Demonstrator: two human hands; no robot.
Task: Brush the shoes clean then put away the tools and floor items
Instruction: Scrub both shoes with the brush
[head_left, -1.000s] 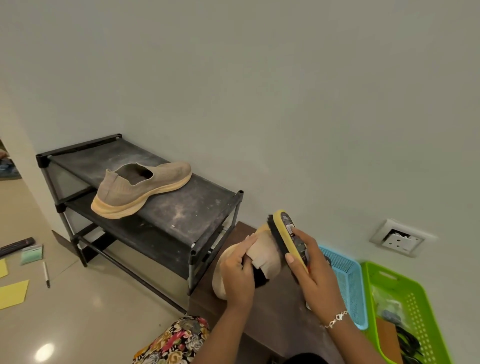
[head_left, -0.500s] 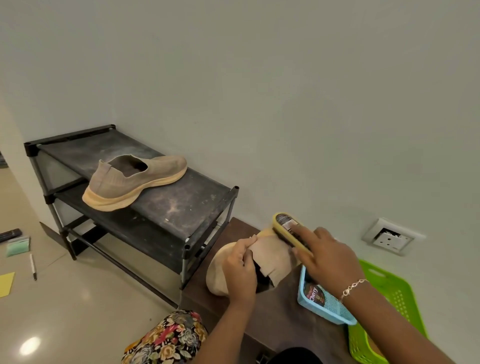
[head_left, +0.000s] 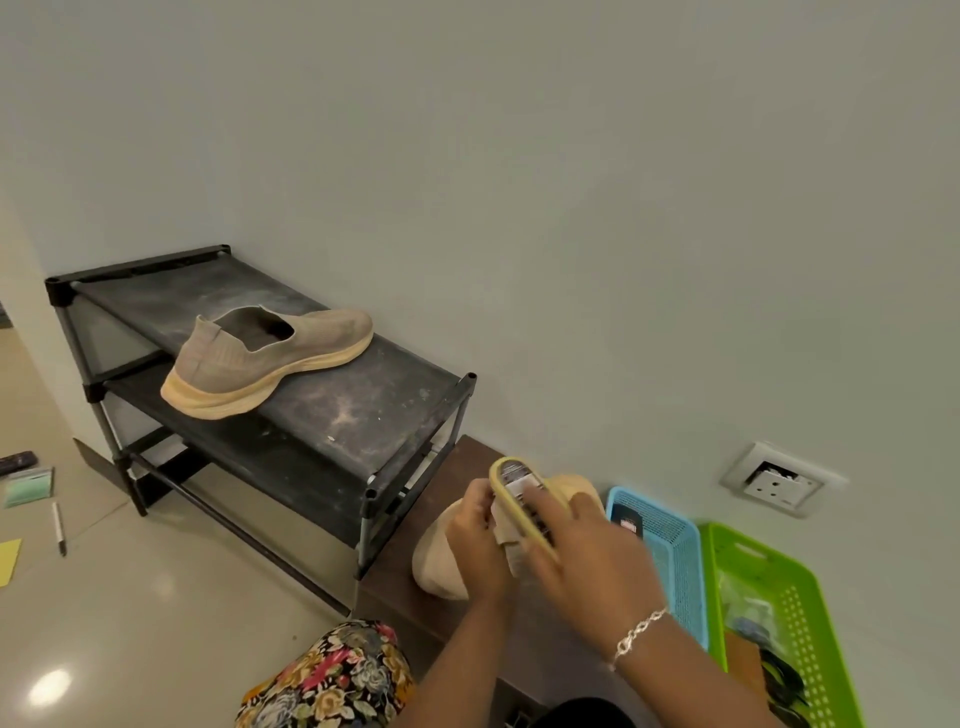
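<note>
The brushing step is in hand: one shoe (head_left: 441, 569) is steadied on the low table (head_left: 410, 519) by the left hand (head_left: 475, 543), its fingers wrapped round the upper. The brush (head_left: 519, 501) is grasped in the right hand (head_left: 589, 564) and laid across it. The bristles are hidden, so contact is only presumed. Since half a second ago, the brush has been drawn nearer the left hand. Further strokes are called for, then probably the other shoe (head_left: 270, 358) on the rack (head_left: 374, 415).
</note>
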